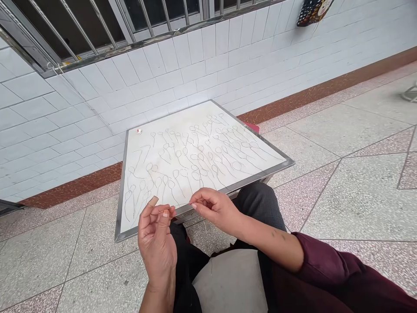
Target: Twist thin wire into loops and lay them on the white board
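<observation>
My left hand [159, 248] is palm up near the front edge of the table, thumb and forefinger pinched on a thin strand. A tan wrap covers one of its fingertips. To the right, my right hand [216, 211] pinches the strand too, its thumb and forefinger pressed together. Between the hands the strand is barely visible; whether it is wire or thread I cannot tell. A pale loose end [205, 227] hangs below my right hand. Beyond them, many thin looped strands [195, 174] with long tails lie spread in rough rows over the white tabletop [182, 114].
The metal-edged table stands against a white tiled wall [182, 82] with a barred window [107, 26]. A small red-and-white object [139, 131] sits at its back left corner. A patterned bag [312, 13] hangs on the wall. Grey cloth [231, 282] covers my lap.
</observation>
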`<control>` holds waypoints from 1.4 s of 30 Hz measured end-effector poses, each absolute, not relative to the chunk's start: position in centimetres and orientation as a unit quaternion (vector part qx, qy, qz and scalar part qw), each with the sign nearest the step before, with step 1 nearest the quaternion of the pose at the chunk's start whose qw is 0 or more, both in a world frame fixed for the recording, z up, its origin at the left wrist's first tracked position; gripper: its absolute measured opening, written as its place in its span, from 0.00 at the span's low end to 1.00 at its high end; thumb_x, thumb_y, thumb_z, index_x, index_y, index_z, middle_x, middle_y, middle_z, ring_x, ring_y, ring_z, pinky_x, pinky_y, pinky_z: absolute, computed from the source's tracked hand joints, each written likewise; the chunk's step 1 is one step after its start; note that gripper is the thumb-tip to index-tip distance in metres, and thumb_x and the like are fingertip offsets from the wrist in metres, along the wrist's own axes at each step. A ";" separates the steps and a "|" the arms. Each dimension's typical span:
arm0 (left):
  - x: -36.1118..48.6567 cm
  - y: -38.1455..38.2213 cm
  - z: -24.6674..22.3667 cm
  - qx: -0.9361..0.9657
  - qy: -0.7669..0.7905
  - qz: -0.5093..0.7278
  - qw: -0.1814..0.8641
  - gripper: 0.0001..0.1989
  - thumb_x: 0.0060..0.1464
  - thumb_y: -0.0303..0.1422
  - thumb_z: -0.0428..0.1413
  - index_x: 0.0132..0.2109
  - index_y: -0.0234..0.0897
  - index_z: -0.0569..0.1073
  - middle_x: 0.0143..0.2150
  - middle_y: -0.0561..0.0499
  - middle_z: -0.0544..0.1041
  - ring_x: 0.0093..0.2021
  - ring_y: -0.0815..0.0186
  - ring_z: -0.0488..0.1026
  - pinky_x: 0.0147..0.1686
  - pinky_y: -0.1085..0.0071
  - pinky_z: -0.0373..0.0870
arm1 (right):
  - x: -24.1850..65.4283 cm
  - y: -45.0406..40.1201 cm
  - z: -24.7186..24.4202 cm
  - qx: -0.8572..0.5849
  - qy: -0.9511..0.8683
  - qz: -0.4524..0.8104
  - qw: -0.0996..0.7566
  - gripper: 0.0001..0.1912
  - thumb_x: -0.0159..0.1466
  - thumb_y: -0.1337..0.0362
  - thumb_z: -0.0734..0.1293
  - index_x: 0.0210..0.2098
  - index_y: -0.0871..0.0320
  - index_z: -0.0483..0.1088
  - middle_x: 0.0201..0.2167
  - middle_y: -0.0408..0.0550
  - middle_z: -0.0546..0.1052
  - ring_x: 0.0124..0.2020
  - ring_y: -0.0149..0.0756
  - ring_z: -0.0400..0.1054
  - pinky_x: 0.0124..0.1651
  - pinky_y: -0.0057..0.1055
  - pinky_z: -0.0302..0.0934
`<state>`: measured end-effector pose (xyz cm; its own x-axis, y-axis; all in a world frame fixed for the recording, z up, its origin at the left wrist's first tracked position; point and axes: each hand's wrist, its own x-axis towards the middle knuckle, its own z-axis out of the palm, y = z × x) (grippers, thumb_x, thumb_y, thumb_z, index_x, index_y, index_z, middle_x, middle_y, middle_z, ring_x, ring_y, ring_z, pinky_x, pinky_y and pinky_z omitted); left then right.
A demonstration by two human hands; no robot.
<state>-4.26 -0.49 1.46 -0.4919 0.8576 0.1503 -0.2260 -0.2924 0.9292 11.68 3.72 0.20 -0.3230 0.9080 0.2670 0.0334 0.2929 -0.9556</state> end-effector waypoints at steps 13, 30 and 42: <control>-4.5 -0.9 1.1 0.394 0.552 0.567 0.467 0.21 0.56 0.43 0.62 0.53 0.40 0.75 0.42 0.47 0.81 0.42 0.62 0.78 0.42 0.67 0.74 | 11.8 4.4 0.2 -0.373 -0.624 0.504 0.467 0.03 0.64 0.63 0.66 0.36 0.55 0.71 0.23 0.37 0.66 0.21 0.25 0.59 0.25 0.24 0.56; -3.6 -2.8 -0.6 0.383 0.448 0.319 0.742 0.16 0.57 0.40 0.60 0.48 0.36 0.80 0.34 0.43 0.83 0.31 0.62 0.80 0.35 0.67 0.72 | 12.3 9.5 -0.3 -0.420 -0.566 0.509 0.493 0.06 0.63 0.60 0.65 0.37 0.55 0.70 0.25 0.36 0.67 0.17 0.22 0.63 0.19 0.20 0.59; -2.8 -3.2 -1.4 0.419 0.448 0.289 0.735 0.16 0.58 0.41 0.60 0.48 0.37 0.80 0.35 0.44 0.83 0.34 0.62 0.79 0.38 0.65 0.72 | 12.3 9.0 -0.5 -0.429 -0.627 0.430 0.487 0.04 0.66 0.62 0.63 0.39 0.53 0.70 0.22 0.34 0.67 0.18 0.24 0.63 0.29 0.26 0.60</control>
